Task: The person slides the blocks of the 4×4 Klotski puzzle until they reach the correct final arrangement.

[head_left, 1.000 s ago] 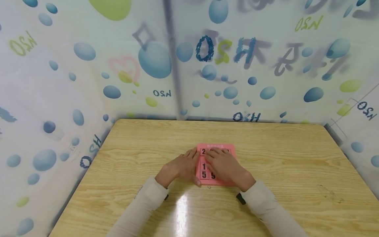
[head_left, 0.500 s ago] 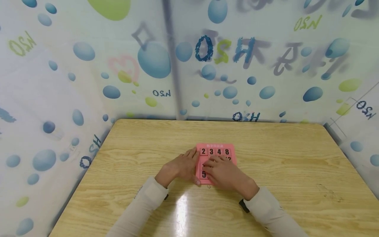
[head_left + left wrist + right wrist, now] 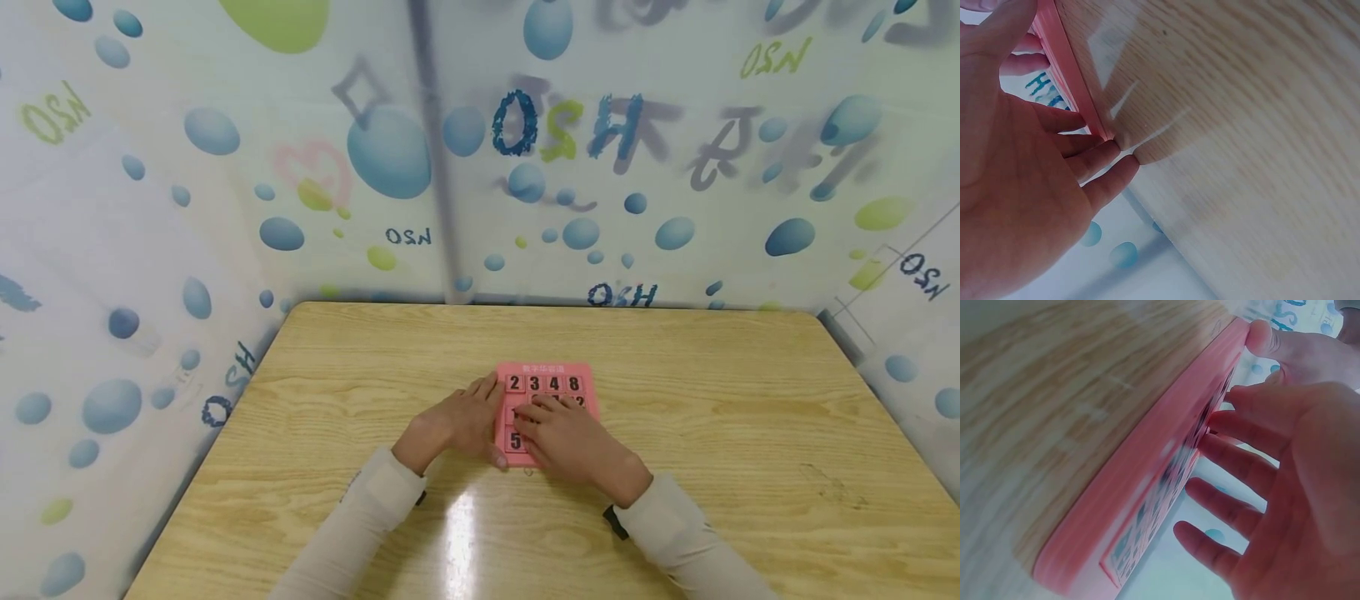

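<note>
A pink number slide puzzle [image 3: 543, 368] lies flat at the middle of the table. Its top row reads 2, 3, 4, 8, and a 5 tile [image 3: 515, 441] shows at the lower left. My left hand [image 3: 468, 421] rests along the puzzle's left edge, thumb by the near corner; in the left wrist view its fingers touch the pink side [image 3: 1071, 69] and the tabletop. My right hand [image 3: 566, 437] lies over the middle and lower tiles, hiding many of them. In the right wrist view its fingers [image 3: 1235, 459] extend fairly straight, some touching the numbered face.
The wooden table [image 3: 360, 350] spreads around the puzzle on all sides. Behind it and at both sides stand white panels [image 3: 390, 150] printed with blue and green drops. A bright reflection [image 3: 460, 533] lies on the tabletop between the forearms.
My right hand has drawn back toward me from the puzzle's top row, uncovering 3, 4 and 8; over the last half second it barely moved. The left hand stays put.
</note>
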{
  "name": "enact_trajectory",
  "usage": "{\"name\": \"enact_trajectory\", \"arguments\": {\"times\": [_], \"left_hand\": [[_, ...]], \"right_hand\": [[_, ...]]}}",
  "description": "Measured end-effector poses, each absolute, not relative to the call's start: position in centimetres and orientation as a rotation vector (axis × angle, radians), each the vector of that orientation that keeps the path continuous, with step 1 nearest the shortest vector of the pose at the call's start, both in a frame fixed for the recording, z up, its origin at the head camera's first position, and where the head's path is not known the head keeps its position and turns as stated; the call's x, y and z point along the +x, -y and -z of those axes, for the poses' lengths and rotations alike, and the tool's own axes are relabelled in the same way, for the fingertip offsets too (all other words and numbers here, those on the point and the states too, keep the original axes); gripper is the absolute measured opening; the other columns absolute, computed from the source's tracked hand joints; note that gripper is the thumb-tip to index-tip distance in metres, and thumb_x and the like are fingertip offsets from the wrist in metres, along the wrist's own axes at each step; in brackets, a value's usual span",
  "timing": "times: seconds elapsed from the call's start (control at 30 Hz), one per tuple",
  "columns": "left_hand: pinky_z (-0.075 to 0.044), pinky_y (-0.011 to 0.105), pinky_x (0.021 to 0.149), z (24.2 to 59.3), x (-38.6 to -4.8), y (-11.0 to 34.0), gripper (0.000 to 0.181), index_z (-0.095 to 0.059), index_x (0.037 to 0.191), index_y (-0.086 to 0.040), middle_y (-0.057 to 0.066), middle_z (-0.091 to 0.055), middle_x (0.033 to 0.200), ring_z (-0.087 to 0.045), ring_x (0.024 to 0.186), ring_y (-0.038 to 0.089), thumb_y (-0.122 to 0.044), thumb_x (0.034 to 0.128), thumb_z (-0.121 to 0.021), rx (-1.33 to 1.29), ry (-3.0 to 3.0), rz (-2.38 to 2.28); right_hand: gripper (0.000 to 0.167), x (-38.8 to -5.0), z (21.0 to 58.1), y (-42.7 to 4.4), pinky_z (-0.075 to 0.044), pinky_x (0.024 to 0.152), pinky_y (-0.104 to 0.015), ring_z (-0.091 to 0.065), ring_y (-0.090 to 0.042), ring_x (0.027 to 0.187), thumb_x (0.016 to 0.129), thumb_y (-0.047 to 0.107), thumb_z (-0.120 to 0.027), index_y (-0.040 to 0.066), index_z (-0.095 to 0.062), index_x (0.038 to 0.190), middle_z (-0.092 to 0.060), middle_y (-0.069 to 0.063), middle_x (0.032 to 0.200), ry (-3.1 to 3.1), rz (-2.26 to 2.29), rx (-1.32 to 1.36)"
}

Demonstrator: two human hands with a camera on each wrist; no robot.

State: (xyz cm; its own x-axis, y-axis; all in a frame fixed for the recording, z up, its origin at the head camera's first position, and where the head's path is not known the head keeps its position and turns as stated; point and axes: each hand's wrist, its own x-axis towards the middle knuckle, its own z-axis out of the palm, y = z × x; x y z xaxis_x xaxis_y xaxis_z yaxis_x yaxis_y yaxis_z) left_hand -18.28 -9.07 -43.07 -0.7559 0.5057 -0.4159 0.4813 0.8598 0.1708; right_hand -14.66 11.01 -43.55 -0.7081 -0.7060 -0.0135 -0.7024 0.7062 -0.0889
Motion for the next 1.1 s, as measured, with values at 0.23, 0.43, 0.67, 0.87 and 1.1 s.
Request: {"name": "enact_trajectory", "arguments": {"times": [0.23,0.43,0.67,0.87,1.1], "left_hand": [[-0.027,0.049,0.120,43.15,-18.30,9.10,0.125,-0.007,0.160,-0.004,0.015,-0.001,0.167,-0.011,0.153,0.030,-0.068,0.0744,-0.072,0.729,-2.581,-0.070],[-0.027,0.049,0.120,43.19,-18.35,9.13,0.125,-0.007,0.160,-0.004,0.015,-0.001,0.167,-0.011,0.153,0.030,-0.068,0.0744,-0.073,0.721,-2.580,-0.086],[-0.026,0.049,0.121,43.20,-18.41,9.14,0.125,-0.006,0.160,-0.004,0.015,0.000,0.167,-0.010,0.154,0.030,-0.068,0.0749,-0.072,0.727,-2.574,-0.083],[-0.027,0.049,0.120,43.12,-18.39,9.09,0.125,-0.006,0.160,-0.004,0.015,0.000,0.167,-0.010,0.153,0.030,-0.068,0.0746,-0.072,0.728,-2.575,-0.075],[-0.026,0.049,0.121,42.97,-18.32,9.02,0.125,-0.006,0.160,-0.004,0.015,0.001,0.167,-0.009,0.154,0.030,-0.067,0.0749,-0.073,0.711,-2.559,-0.098]], "right_hand": [[0.041,-14.75,43.58,-10.80,-0.038,0.112,-0.055,-0.048,-0.031,0.136,0.101,0.032,-0.055,0.013,-0.061,0.137,-0.055,-0.005,0.145,-2.882,0.100,-1.126],[0.043,-14.96,43.74,-10.76,-0.037,0.113,-0.056,-0.046,-0.031,0.138,0.102,0.034,-0.054,0.014,-0.059,0.140,-0.053,-0.004,0.148,-2.887,0.098,-1.092],[0.045,-15.13,43.72,-10.62,-0.035,0.115,-0.055,-0.042,-0.031,0.141,0.103,0.035,-0.052,0.015,-0.056,0.143,-0.050,-0.003,0.151,-2.867,0.080,-1.028],[0.045,-15.35,43.84,-10.56,-0.034,0.115,-0.054,-0.041,-0.029,0.142,0.103,0.036,-0.051,0.015,-0.055,0.143,-0.049,-0.002,0.151,-2.867,0.078,-1.006],[0.046,-15.38,44.05,-10.69,-0.035,0.115,-0.054,-0.041,-0.029,0.142,0.103,0.036,-0.051,0.015,-0.055,0.144,-0.049,-0.002,0.152,-2.872,0.083,-1.021]]}}
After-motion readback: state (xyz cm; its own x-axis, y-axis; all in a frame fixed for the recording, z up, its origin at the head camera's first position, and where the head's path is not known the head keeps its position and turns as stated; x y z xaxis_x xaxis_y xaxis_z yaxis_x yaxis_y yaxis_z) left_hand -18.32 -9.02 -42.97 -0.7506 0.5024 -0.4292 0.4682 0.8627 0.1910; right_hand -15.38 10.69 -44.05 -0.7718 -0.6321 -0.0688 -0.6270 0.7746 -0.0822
